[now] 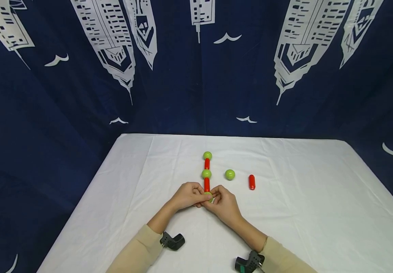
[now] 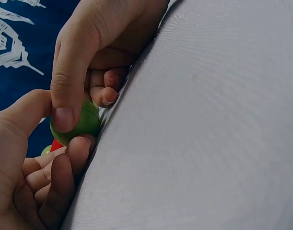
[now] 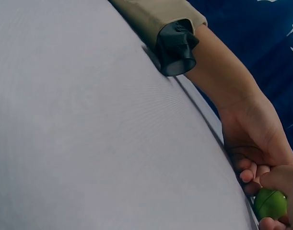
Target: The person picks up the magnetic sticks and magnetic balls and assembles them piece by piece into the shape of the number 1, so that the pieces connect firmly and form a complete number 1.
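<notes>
Close to the middle of the white table lies a straight line of green balls and red rods. From its far end come a green ball point(image 1: 207, 155), a red rod point(image 1: 207, 163), a middle green ball point(image 1: 206, 173), a second red rod point(image 1: 207, 184) and the near green ball point(image 2: 86, 122). My left hand point(image 1: 189, 196) pinches that near ball from the left, thumb over it. From the right, my right hand point(image 1: 226, 204) grips the same ball with thumb and fingers. Fingers hide much of the ball in the head view.
To the right of the line sit a loose green ball point(image 1: 230, 174) and, farther right, a loose red rod point(image 1: 252, 182). A white cloth point(image 1: 305, 212) covers the table. Behind hangs a dark blue curtain point(image 1: 203, 87) with white building prints.
</notes>
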A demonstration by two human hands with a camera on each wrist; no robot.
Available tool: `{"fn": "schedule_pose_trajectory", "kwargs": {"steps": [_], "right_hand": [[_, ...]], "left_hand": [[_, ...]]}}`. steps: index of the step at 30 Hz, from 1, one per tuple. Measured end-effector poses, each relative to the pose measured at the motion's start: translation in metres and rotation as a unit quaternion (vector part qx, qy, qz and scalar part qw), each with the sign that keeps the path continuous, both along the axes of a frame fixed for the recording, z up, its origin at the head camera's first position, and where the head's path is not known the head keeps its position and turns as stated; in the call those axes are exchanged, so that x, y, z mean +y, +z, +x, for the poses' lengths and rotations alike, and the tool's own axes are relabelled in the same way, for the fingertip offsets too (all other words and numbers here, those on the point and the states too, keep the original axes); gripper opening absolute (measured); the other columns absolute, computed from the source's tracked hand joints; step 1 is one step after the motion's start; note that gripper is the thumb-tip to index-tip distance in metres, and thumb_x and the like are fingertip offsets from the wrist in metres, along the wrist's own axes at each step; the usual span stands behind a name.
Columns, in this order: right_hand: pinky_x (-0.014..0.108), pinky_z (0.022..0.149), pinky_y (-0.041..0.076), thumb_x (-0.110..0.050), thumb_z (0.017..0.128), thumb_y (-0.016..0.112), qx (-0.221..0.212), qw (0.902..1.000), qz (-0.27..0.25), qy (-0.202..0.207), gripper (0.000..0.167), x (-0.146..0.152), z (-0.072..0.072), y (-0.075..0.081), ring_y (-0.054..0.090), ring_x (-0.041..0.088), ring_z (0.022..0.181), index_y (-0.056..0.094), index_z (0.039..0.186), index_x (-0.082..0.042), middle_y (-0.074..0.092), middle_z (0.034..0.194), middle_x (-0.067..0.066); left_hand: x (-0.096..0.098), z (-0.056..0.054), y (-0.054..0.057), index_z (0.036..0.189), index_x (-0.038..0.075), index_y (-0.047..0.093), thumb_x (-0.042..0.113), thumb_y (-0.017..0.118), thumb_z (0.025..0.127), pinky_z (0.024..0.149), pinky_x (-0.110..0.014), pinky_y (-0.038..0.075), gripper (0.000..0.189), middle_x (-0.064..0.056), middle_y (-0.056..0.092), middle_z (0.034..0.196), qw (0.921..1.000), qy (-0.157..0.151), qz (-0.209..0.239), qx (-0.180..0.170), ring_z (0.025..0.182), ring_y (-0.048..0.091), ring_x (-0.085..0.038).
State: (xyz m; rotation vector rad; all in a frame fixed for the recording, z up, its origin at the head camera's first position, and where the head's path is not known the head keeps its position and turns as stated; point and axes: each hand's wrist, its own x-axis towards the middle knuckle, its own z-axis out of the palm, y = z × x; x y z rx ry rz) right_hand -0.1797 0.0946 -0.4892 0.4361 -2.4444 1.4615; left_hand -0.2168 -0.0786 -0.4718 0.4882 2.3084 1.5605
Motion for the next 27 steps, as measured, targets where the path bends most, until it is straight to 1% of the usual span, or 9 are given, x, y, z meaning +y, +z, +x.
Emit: {"fn": "schedule_pose_trajectory", "kwargs": {"steps": [2,5,8,10,15,19,21,22,27], "right_hand": [[0.018,0.049,0.042,-0.011,0.072,0.086,-0.017,0.9998,0.003,0.006,0.03,0.002,-0.001,0.001,0.05,0.002,0.055,0.06,0.087,-0.006,0.061,0.076,-0.001],[0.02,0.05,0.042,-0.011,0.073,0.084,-0.053,0.9984,0.006,0.019,0.028,0.005,-0.003,0.006,0.051,0.005,0.057,0.06,0.087,-0.006,0.059,0.073,-0.002],[0.021,0.053,0.043,-0.012,0.075,0.083,-0.094,0.9947,0.01,0.041,0.028,0.008,-0.005,0.011,0.052,0.008,0.061,0.06,0.089,-0.006,0.057,0.071,-0.002],[0.021,0.054,0.044,-0.012,0.075,0.082,-0.118,0.9912,0.013,0.057,0.029,0.01,-0.006,0.016,0.053,0.009,0.063,0.059,0.091,-0.004,0.058,0.073,-0.001],[0.021,0.058,0.046,-0.012,0.078,0.081,-0.176,0.9783,0.013,0.109,0.033,0.02,-0.01,0.026,0.057,0.011,0.068,0.059,0.1,0.0,0.063,0.084,0.003],[0.024,0.07,0.049,-0.012,0.083,0.076,-0.22,0.9617,0.0,0.164,0.035,0.03,-0.012,0.034,0.062,0.015,0.079,0.059,0.11,0.004,0.064,0.098,0.009],[0.025,0.074,0.049,-0.012,0.085,0.074,-0.237,0.9546,-0.005,0.18,0.037,0.035,-0.013,0.038,0.062,0.017,0.084,0.058,0.113,0.005,0.063,0.103,0.012],[0.025,0.076,0.049,-0.012,0.085,0.074,-0.241,0.9527,-0.006,0.186,0.037,0.038,-0.013,0.04,0.062,0.018,0.086,0.058,0.114,0.006,0.063,0.104,0.013],[0.023,0.076,0.05,-0.011,0.087,0.071,-0.249,0.9505,-0.008,0.185,0.038,0.051,-0.013,0.048,0.061,0.018,0.086,0.056,0.117,0.009,0.062,0.101,0.013]], "left_hand": [[0.001,-0.001,-0.001,0.081,0.003,0.062,0.024,0.077,0.085,0.049,-0.02,0.044,0.026,0.0,0.061,0.055,1.0,-0.002,0.005,-0.003,0.048,0.057,-0.009],[0.001,-0.002,-0.002,0.081,0.003,0.062,0.024,0.077,0.085,0.049,-0.02,0.044,0.027,-0.001,0.061,0.055,0.9999,-0.003,0.01,-0.007,0.048,0.058,-0.009],[0.0,-0.003,-0.002,0.081,0.003,0.062,0.025,0.078,0.085,0.049,-0.02,0.044,0.027,-0.001,0.061,0.056,0.9999,-0.003,0.01,-0.013,0.049,0.058,-0.009],[0.0,-0.003,-0.003,0.081,0.003,0.061,0.025,0.077,0.085,0.05,-0.02,0.045,0.028,-0.002,0.061,0.056,0.9998,-0.005,0.01,-0.017,0.049,0.057,-0.009],[-0.001,-0.004,-0.004,0.082,0.002,0.061,0.024,0.077,0.085,0.05,-0.021,0.046,0.028,-0.002,0.062,0.057,0.9995,-0.01,0.018,-0.025,0.05,0.057,-0.009],[-0.001,-0.004,-0.004,0.083,0.002,0.061,0.025,0.078,0.085,0.05,-0.021,0.047,0.029,-0.002,0.062,0.058,0.9992,-0.011,0.021,-0.031,0.05,0.058,-0.01],[-0.001,-0.004,-0.004,0.083,0.002,0.061,0.026,0.078,0.085,0.051,-0.021,0.048,0.029,-0.002,0.063,0.058,0.999,-0.012,0.022,-0.037,0.051,0.058,-0.01],[-0.001,-0.004,-0.004,0.083,0.003,0.061,0.026,0.078,0.085,0.051,-0.021,0.048,0.029,-0.002,0.063,0.058,0.9989,-0.012,0.023,-0.038,0.051,0.059,-0.01],[-0.001,-0.004,-0.003,0.083,0.003,0.06,0.027,0.079,0.084,0.052,-0.022,0.049,0.03,-0.002,0.063,0.059,0.9987,-0.012,0.023,-0.045,0.052,0.059,-0.01]]}}
